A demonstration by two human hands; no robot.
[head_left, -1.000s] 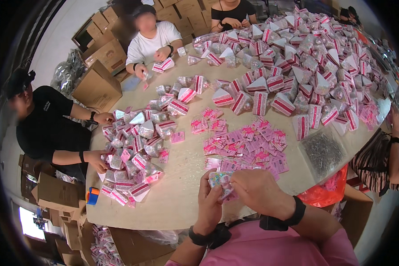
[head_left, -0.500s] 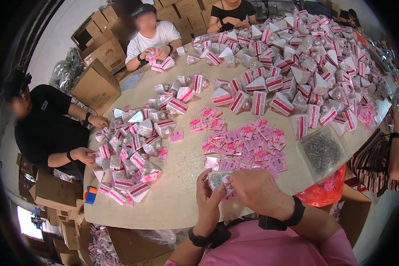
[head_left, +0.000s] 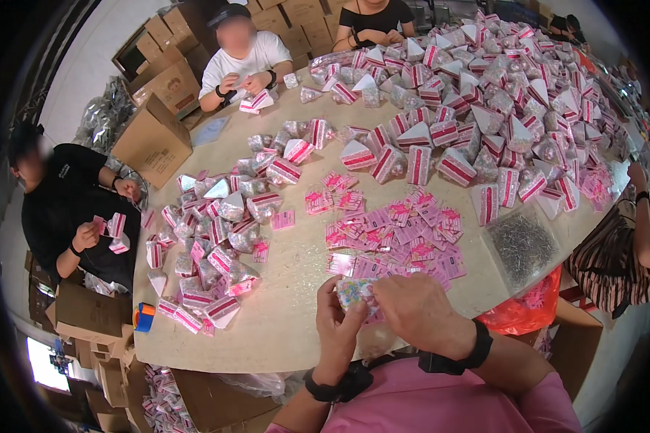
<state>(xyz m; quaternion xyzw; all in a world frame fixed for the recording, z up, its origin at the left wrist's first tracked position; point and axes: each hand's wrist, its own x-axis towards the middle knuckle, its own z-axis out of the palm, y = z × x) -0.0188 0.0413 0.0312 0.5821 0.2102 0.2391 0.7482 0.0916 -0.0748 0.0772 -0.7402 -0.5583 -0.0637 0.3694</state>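
Note:
My left hand (head_left: 339, 314) holds a small cake-slice-shaped piece (head_left: 357, 291) speckled with coloured sprinkles, thumb on its near side and fingers behind it. Against its right end presses my right hand (head_left: 420, 307), fingers bent and closed; whether anything small is between them is hidden. Just beyond both hands lies a spread of pink printed cards (head_left: 393, 242). A shallow clear tray (head_left: 509, 283) of thin metal pins sits to the right of the cards.
Cake-slice pieces in clear wrap form a heap (head_left: 477, 108) at the far right and a smaller pile (head_left: 224, 238) at left. A tape roll (head_left: 144, 317) stands at the left edge. Co-workers sit around the table; a red bag (head_left: 523, 307) hangs at right.
My hands keep almost the same grip. The co-worker at left has lifted cake-slice pieces off the pile toward themselves. The far co-worker's hands have risen slightly above the pieces before them.

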